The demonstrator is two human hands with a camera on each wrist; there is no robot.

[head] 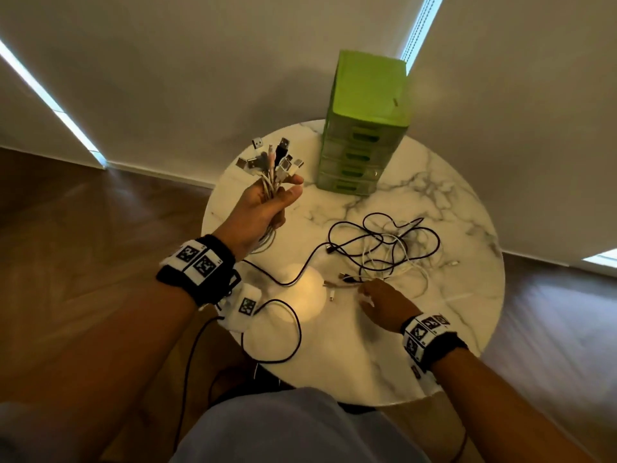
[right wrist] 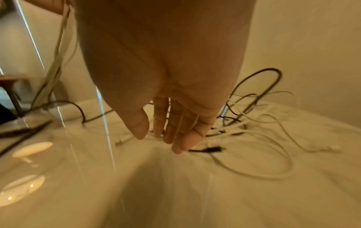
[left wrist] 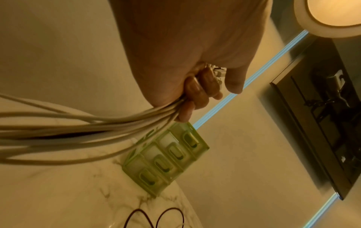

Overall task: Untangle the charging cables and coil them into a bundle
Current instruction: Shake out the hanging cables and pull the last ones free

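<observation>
The left hand [head: 263,205] is raised above the 10 o'clock edge of the round marble bench [head: 434,345], fingers curled tight around a bundle of charging cables [head: 270,185]. Their plugs, white, grey and one black USB connector [head: 283,147], fan out above the fist, and the pale cords [left wrist: 87,131] trail down from the heel of the palm past the wrist; in the left wrist view the fingers [left wrist: 197,91] wrap the cords fully with the thumb closing over them. The right hand [head: 384,304] is low over the bench at about 5 o'clock, released, its fingers [right wrist: 175,126] straight and close together and pointing down at the loose cable ends; whether the tips touch a cord or the marble cannot be told, the view being blurred. Just beyond its fingertips, at 3 o'clock from the bench's middle, lies the tangle of black and white cables [head: 384,248], looped over one another. A single black cable [head: 287,329] curls at 7 o'clock and hangs off the near edge. A green drawer unit [head: 364,128] stands upright at 12 o'clock, well apart from both hands.
</observation>
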